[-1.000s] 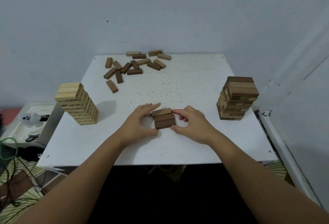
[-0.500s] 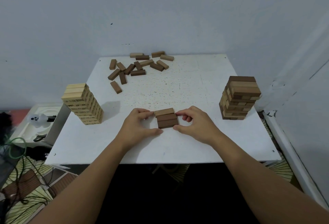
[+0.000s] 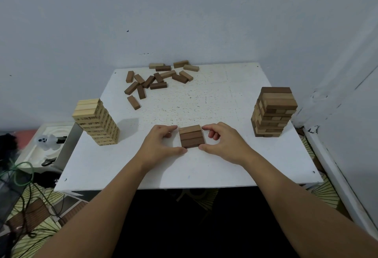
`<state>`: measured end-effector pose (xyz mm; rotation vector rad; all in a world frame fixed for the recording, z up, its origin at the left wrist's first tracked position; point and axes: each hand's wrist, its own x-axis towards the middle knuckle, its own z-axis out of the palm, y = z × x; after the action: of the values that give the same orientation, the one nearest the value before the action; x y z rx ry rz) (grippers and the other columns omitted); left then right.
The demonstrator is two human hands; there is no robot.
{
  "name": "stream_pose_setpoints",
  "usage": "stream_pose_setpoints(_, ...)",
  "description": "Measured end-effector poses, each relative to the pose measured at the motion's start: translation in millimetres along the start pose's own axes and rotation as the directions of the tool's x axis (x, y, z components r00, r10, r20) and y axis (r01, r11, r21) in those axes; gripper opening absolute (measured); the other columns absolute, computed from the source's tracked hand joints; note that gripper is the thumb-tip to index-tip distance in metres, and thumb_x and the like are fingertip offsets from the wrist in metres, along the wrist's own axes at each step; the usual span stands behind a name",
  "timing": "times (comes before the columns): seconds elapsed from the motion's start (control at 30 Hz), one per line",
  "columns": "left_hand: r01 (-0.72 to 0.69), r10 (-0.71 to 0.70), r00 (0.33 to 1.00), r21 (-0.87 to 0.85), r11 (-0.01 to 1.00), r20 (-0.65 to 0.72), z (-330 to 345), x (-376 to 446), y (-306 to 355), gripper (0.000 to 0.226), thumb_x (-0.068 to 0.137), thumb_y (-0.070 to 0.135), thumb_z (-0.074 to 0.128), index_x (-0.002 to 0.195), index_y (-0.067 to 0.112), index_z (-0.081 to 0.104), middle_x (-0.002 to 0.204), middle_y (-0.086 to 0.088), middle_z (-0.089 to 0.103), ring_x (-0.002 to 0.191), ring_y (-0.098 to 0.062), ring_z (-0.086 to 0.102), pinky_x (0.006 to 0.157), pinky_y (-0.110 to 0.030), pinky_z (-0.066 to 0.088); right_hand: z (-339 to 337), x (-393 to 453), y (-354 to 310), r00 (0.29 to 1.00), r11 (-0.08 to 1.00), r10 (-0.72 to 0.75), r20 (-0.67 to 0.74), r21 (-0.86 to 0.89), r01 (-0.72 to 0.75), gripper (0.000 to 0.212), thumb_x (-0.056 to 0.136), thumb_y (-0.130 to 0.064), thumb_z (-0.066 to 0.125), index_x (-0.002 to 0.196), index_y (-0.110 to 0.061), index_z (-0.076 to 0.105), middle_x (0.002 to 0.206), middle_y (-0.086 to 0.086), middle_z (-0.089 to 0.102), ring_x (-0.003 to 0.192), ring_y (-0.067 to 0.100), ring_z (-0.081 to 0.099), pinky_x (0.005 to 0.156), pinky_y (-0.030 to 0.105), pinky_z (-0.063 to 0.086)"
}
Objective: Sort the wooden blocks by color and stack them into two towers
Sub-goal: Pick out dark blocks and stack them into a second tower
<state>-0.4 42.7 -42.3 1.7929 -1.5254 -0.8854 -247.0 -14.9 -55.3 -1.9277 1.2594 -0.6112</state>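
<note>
Three brown blocks (image 3: 191, 136) lie side by side as one flat square near the middle of the white table (image 3: 225, 167). My left hand (image 3: 161, 145) pinches that square from the left, forefinger at its far corner and thumb at its near corner. My right hand (image 3: 222, 142) pinches it from the right in the same way. A tall tower of light blocks (image 3: 96, 121) stands at the table's left edge. At the right stands a tower of brown blocks (image 3: 274, 112). Several loose brown and tan blocks (image 3: 157, 79) lie scattered at the far edge.
The table sits in a corner, with the wall (image 3: 184, 12) behind it and another on the right. Below the left edge lie a white tray (image 3: 41, 151) with small items, green cable (image 3: 18, 175) and a patterned floor.
The view has shifted a little, so the table sits further right in frame. Both hands stay at the three-block square; their fingers have closed in tighter against its sides.
</note>
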Motion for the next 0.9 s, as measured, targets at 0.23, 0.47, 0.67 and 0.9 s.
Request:
stream_pose_setpoints(0.23,0.040,-0.038,0.996,-0.020,0.999,0.077,0,4,2,0.081,0.073,0.034,0.094,0.145,0.032,0.058,0.125,0.016,0.045,0.117,0.009,0.047,0.107,-0.026,0.040,-3,6,2,0.996,0.999,0.031,0.078,-0.026,-0.029,0.077,0.081,-0.045,0.084,0.150,-0.034,0.050,0.108,-0.012,0.054,0.103,0.009,0.054,0.096,0.029,0.049)
stream_pose_setpoints(0.47,0.032,-0.030,0.996,-0.026,0.999,0.081,0,5,2,0.076,0.073,0.034,0.094,0.141,0.033,0.061,0.124,0.016,0.044,0.115,0.011,0.046,0.102,-0.022,0.038,-9,10,-5,0.981,0.990,0.047,0.190,-0.139,-0.020,0.085,0.088,-0.052,0.075,0.158,-0.047,0.029,0.110,-0.013,0.047,0.105,0.010,0.048,0.099,0.027,0.043)
stream_pose_setpoints(0.67,0.035,-0.034,0.995,-0.017,0.999,0.094,0,5,2,0.073,0.073,0.035,0.093,0.139,0.035,0.062,0.123,0.017,0.044,0.118,0.006,0.047,0.105,-0.026,0.040,-11,9,-9,0.978,0.987,0.054,0.199,-0.159,-0.022,0.075,0.088,-0.052,0.074,0.154,-0.046,0.038,0.110,-0.013,0.046,0.107,0.011,0.047,0.104,0.033,0.042)
stream_pose_setpoints(0.9,0.042,-0.039,0.995,-0.024,0.999,0.094,0,5,2,0.075,0.072,0.034,0.094,0.139,0.036,0.060,0.124,0.016,0.044,0.117,0.007,0.047,0.106,-0.026,0.041,-11,9,-9,0.981,0.988,0.048,0.189,-0.151,-0.020,0.072,0.082,-0.055,0.078,0.145,-0.047,0.043,0.109,-0.014,0.047,0.108,0.012,0.048,0.104,0.039,0.044)
